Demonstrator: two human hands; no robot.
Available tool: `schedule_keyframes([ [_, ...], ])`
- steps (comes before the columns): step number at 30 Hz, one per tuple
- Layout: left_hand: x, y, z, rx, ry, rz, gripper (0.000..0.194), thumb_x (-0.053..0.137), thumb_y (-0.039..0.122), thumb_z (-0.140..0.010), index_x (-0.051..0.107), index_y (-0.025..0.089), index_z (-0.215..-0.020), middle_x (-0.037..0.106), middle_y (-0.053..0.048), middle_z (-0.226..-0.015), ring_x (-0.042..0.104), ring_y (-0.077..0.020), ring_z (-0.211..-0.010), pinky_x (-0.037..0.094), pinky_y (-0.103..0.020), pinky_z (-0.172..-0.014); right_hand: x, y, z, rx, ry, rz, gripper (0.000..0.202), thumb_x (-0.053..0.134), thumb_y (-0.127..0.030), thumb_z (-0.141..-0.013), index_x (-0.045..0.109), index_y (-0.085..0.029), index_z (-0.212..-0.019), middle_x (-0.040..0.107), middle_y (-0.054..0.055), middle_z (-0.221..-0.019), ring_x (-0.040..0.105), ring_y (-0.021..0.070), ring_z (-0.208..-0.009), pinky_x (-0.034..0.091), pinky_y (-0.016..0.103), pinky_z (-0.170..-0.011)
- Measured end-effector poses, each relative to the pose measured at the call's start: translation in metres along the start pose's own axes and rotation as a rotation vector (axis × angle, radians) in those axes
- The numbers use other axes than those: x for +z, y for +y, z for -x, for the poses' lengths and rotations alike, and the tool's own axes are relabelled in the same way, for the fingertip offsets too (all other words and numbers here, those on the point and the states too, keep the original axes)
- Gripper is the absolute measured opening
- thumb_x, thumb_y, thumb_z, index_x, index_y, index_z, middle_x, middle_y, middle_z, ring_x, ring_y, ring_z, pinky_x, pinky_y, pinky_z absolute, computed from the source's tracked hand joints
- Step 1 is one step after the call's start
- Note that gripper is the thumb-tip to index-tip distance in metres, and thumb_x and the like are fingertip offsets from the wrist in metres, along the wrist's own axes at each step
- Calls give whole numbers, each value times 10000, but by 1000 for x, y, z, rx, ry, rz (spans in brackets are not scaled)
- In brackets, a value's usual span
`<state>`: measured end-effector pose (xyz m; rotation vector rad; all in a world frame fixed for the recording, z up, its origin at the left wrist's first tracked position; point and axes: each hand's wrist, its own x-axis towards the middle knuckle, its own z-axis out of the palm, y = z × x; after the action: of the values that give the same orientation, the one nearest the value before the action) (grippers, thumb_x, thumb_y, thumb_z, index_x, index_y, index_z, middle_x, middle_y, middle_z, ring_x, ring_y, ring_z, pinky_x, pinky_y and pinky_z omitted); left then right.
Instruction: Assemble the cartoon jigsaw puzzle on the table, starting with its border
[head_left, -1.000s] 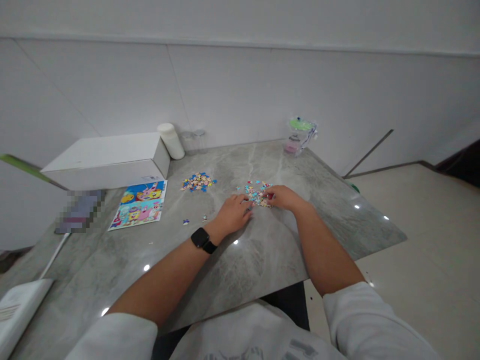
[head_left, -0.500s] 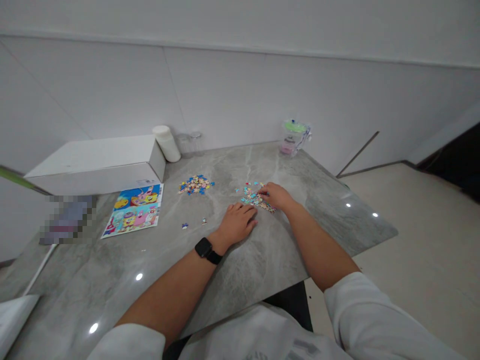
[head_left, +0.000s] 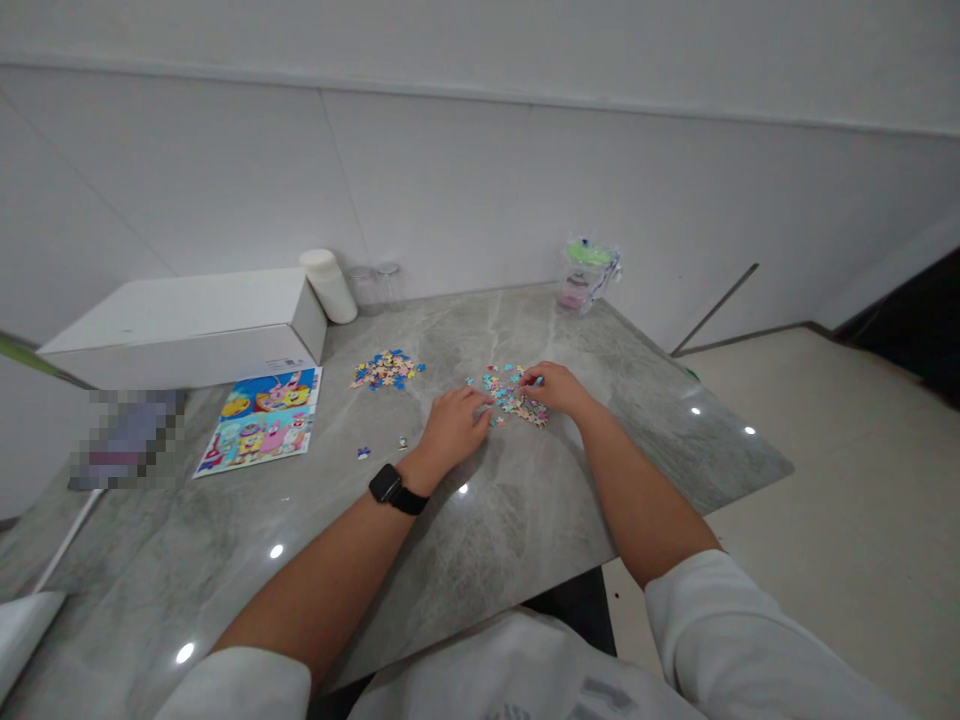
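Note:
A spread pile of small jigsaw puzzle pieces (head_left: 511, 398), mostly teal and pink, lies on the grey marbled table (head_left: 525, 530). My right hand (head_left: 553, 388) is over its right side, thumb and fingers pinched together, with a bit of teal puzzle piece showing at the fingertips. At the pile's left edge my left hand (head_left: 454, 428) rests palm down, fingers stretched out, with nothing seen in it. A second heap of blue, yellow and pale puzzle pieces (head_left: 388, 369) sits farther left. Two single pieces, a blue-and-white one (head_left: 364, 453) and a smaller one (head_left: 403, 442), lie apart near my left wrist.
A printed cartoon picture sheet (head_left: 262, 420) lies left, before a long white box (head_left: 180, 325). Beside the box stand a white bottle (head_left: 330, 288) and clear glasses (head_left: 375, 287). A green-lidded container in plastic (head_left: 586, 275) stands at the back right, near the table's edge.
My left hand has slid left, away from my right hand, uncovering more of the pile's near edge. My right hand has lifted slightly, and teal now shows at its fingertips.

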<state>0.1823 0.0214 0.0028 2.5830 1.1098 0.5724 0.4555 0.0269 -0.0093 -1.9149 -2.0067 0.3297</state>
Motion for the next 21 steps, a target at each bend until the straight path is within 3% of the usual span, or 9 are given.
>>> schedule_keyframes([
  [4,-3,-2,-30,-85,-39,-104,246,589,353,-1028,772,212,-1112,759,-100,-1148,686,-252,-1077,521,-367,-968,2,-2,-4,59,74,-37,166,714,-268,-923,830,-210,-1027,796,30,-1004,674,155,-860,484,260,-850],
  [9,9,1,-59,-200,-95,-179,277,634,416,-989,759,191,-1092,756,-125,-1145,698,-264,-1036,536,-348,-880,7,-5,-9,89,158,-22,156,696,-254,-944,808,-209,-1043,804,45,-1014,689,167,-901,485,266,-862],
  [21,25,-1,-73,-250,-164,-186,239,609,279,-952,810,186,-1041,776,-145,-1114,732,-277,-1007,556,-344,-851,11,0,-13,148,99,69,131,674,-255,-954,782,-229,-1024,794,62,-1055,692,190,-976,478,271,-873],
])
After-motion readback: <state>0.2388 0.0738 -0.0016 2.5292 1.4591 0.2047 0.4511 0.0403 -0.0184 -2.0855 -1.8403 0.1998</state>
